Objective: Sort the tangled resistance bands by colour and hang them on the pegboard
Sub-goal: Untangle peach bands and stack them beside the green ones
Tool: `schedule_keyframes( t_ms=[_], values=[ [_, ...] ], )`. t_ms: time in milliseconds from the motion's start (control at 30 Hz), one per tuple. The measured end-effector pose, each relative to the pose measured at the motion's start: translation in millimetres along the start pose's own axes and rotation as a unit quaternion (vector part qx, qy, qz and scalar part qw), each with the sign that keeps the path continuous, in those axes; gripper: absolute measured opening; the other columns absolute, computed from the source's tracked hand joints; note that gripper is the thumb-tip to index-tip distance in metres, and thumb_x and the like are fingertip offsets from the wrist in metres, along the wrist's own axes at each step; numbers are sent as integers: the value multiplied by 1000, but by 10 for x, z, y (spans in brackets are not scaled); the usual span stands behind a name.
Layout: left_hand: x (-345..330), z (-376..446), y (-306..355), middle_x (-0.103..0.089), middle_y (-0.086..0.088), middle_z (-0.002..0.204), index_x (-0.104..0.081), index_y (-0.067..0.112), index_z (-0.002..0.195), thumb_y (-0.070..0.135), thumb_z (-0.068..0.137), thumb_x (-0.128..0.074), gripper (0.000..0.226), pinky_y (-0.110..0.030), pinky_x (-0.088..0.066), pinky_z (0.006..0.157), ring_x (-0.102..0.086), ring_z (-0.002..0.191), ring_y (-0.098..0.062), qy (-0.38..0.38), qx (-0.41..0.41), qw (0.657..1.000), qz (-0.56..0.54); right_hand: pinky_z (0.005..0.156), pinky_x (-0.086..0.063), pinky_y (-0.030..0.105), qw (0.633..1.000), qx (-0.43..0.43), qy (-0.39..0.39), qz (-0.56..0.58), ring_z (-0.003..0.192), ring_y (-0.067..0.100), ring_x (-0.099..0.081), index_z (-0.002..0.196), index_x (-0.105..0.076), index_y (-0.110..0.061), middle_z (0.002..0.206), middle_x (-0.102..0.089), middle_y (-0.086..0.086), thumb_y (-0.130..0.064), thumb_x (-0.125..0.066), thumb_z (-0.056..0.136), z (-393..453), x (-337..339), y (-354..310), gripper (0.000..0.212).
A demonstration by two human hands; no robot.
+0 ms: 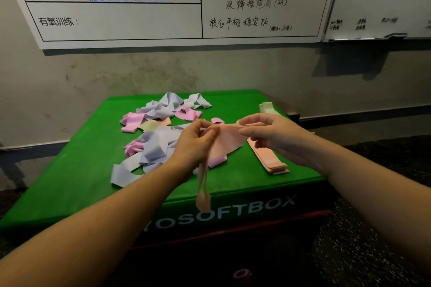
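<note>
Both hands (233,137) pinch a peach band (227,141) above the green box's (70,184) bare front edge.

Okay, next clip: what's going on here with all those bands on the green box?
A person is sorting stretchy bands on a green-topped soft box. Both hands hold one peach-coloured flat band above the box: the left hand pinches one end, with a length dangling below it, and the right hand pinches the other. A neat stack of pink bands lies at the right, a pale folded stack behind it. The tangled heap of lilac, pink and yellowish bands remains at the left. No pegboard is in view.
</note>
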State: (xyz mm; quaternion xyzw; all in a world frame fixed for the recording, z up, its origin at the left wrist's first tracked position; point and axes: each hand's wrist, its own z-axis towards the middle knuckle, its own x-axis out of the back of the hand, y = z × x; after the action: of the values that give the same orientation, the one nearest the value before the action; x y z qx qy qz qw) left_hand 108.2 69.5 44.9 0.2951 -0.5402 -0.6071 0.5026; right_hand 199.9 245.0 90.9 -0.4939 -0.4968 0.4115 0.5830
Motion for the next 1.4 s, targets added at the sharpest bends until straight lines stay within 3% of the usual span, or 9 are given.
schedule_keyframes(
  t_ms=[200, 300, 433, 700, 833, 1000, 1133, 1233, 1400],
  values=[
    [-7, -175, 18, -70, -15, 98, -62, 19, 87, 23, 96, -65, 9, -27, -50, 58, -64, 78, -22, -11, 44, 998, -38, 89, -56, 28, 998, 30, -22, 58, 93, 15, -68, 108, -68, -5, 98, -73, 7, 6, -70, 81, -190, 28, -9, 29],
    [3, -266, 47, -70, -16, 100, -62, 18, 89, 24, 95, -65, 9, -24, -50, 54, -65, 73, -20, -27, 56, 997, -37, 68, -55, 23, 998, 43, 14, 41, 76, 9, -64, 105, -70, -6, 89, -71, 2, -3, -69, 88, -271, 21, -39, 18],
    [27, -373, 107, -70, -18, 104, -63, 14, 93, 25, 94, -65, 11, -36, -54, 70, -67, 81, -29, -61, 72, 994, -52, 55, -40, 12, 972, 131, 104, -166, 55, -5, -52, 91, -74, -13, 71, -64, -10, -27, -70, 90, -320, 81, -45, 14],
    [-18, -534, 164, -70, -17, 106, -58, 7, 107, 28, 98, -59, 23, -17, -43, 45, -61, 67, -14, -120, 103, 985, -60, 59, -45, 18, 996, 85, 7, -2, 70, 2, -55, 100, -75, -11, 87, -70, -2, -19, -71, 89, -373, 165, -106, 14],
    [-44, -516, 206, -69, -15, 112, -60, 13, 108, 21, 97, -61, 14, -25, -52, 67, -66, 86, -21, -168, 112, 978, -55, 54, -40, 20, 991, 115, 38, -52, 61, 8, -43, 97, -76, -18, 82, -60, 7, -19, -69, 91, -377, 159, -131, 10],
    [-67, -481, 338, -69, -5, 119, -55, 29, 122, 18, 94, -59, 30, -34, -50, 90, -66, 110, -19, -209, 55, 976, -34, 57, -36, 29, 979, 139, 39, -141, 60, 15, -41, 93, -79, -25, 74, -63, -5, -19, -71, 90, -340, 186, -151, 11],
    [-84, -458, 468, -65, 4, 120, -51, 30, 134, 26, 97, -60, 38, -25, -50, 89, -63, 110, -7, -201, -16, 979, -1, 57, -36, 18, 973, 150, 21, -174, 57, 3, -45, 93, -80, -25, 72, -66, -12, -20, -72, 89, -321, 162, -115, 10],
    [-138, -455, 518, -72, 8, 110, -67, 23, 123, 30, 96, -61, 29, -15, -52, 84, -66, 103, -1, -163, -65, 984, 7, 59, -37, 10, 967, 171, 30, -185, 60, -5, -50, 94, -78, -21, 75, -66, -11, -15, -72, 89, -295, 159, -107, 10],
    [-231, -436, 540, -76, 4, 97, -72, 25, 105, 25, 97, -59, 16, -30, -59, 84, -72, 94, -14, -112, -40, 991, -60, 65, -45, 23, 959, 210, 69, -176, 67, 5, -58, 95, -65, -19, 77, -67, -6, -17, -78, 84, -281, 150, -96, 17]
  ],
)
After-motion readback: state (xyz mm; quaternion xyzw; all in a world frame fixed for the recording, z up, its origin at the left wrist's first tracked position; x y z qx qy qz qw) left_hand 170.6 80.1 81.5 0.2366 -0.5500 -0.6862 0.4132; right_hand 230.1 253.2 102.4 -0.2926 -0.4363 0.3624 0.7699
